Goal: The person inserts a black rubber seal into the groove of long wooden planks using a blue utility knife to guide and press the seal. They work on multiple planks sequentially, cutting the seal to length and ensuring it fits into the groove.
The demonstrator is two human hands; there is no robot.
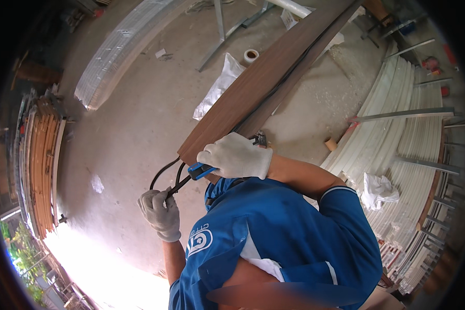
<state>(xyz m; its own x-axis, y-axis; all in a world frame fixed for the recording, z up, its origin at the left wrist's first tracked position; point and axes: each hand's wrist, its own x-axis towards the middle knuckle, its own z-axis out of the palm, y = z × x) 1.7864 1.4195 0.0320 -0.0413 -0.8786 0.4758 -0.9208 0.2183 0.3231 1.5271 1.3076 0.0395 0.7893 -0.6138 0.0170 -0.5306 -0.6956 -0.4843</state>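
Observation:
My left hand (159, 214), in a pale work glove, is closed around the end of a black rubber strip (164, 166). The strip loops back to the near end of a long brown wood-grain board (258, 72), and a dark strip also runs along the board's length. My right hand (237, 155), gloved too, grips a blue and black tool that looks like a utility knife (200, 170). Its tip end meets the strip between my hands; the blade itself I cannot make out. Both hands are at the board's near end, close to my body.
White plastic sheeting (219, 88) and a tape roll (251, 56) lie left of the board. Long white profiles (392, 124) are racked at right with metal bars. Wrapped lengths (119, 51) lie at upper left, stacked brown boards (40, 160) at far left. A metal stand (219, 39) is ahead.

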